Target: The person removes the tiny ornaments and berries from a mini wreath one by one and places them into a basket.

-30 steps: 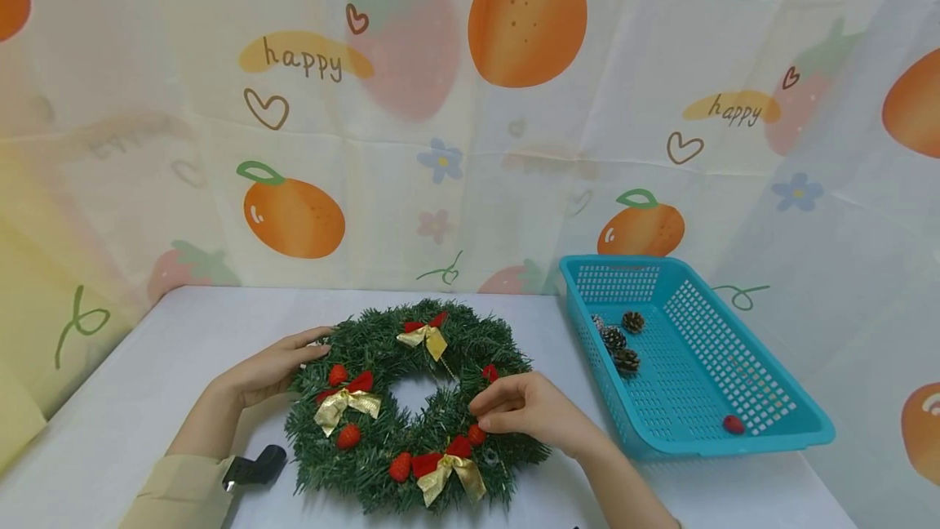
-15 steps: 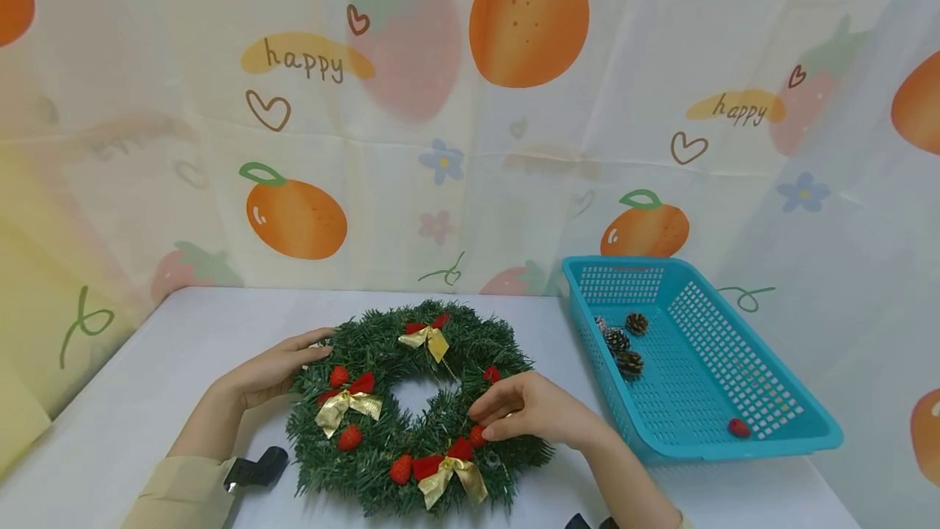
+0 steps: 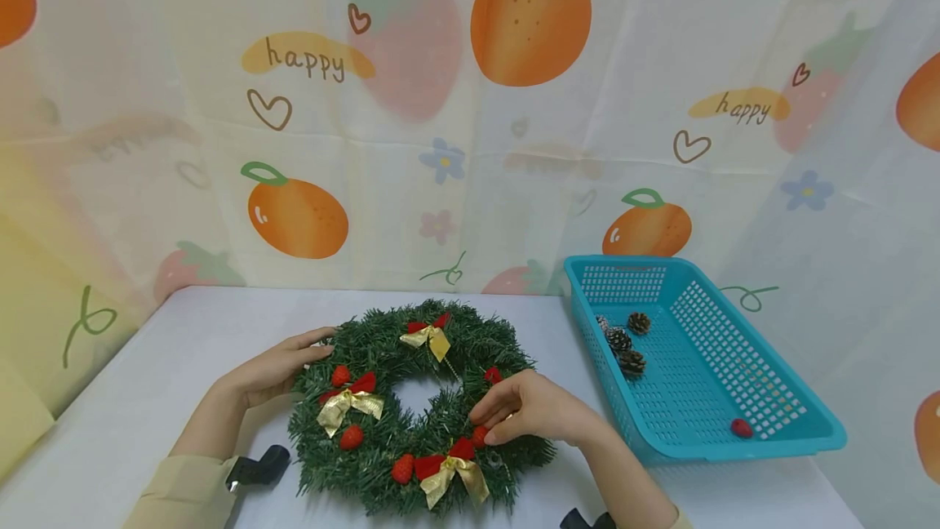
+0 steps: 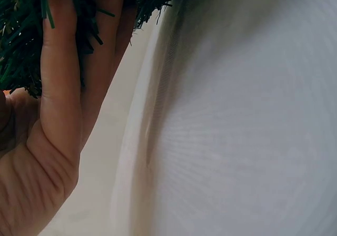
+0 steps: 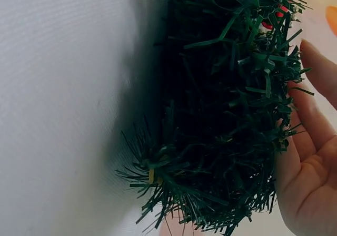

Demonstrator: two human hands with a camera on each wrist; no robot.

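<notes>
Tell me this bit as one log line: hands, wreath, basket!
left hand: touching outer edge of Christmas wreath | right hand: at red strawberry, grip unclear | teal basket: pinecones, red berry

Pale, creased, fruit-printed backdrop (image 3: 532,215), yellowish at left, behind a white-covered table (image 3: 242,315).

Wreath (image 3: 470,333): dense ring of dark green artificial needles, centre open, lying flat on a white tabletop (image 3: 529,313). It carries a far bow (image 3: 424,335), a left bow (image 3: 351,403) and a near bow (image 3: 450,473), each red and gold. Red strawberries (image 3: 352,437) sit either side of the left and near bows; the rightmost is partly hidden. Stray needles project from the rim.
</notes>
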